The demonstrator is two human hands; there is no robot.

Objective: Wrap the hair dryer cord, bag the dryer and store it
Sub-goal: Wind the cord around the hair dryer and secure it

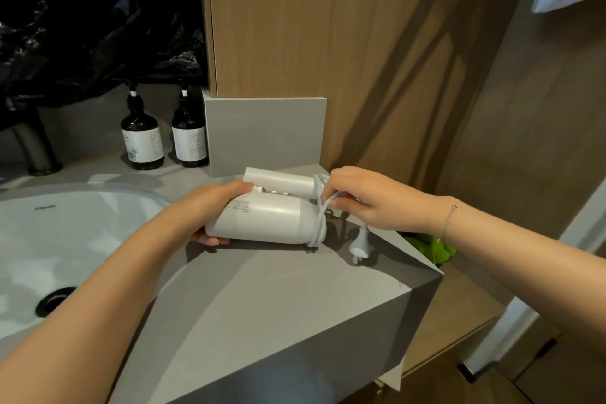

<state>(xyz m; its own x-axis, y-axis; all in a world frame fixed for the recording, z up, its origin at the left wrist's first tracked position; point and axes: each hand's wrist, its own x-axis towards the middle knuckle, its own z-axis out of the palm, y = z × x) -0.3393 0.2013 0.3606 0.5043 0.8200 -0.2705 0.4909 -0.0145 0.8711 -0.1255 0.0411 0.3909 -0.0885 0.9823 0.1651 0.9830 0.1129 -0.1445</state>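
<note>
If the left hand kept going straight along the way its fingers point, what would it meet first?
Probably the grey upstand behind the hair dryer that the left hand already grips; depth is unclear.

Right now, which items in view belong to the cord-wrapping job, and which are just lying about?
Job:
hair dryer, gripped by left hand
cord, pinched by right hand
plug

Lying about:
two brown pump bottles
sink
green cloth

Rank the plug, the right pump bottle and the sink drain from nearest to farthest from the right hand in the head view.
1. Plug: hanging just below the right hand.
2. Right pump bottle: back left, by the grey upstand.
3. Sink drain: far left, in the basin.
</note>
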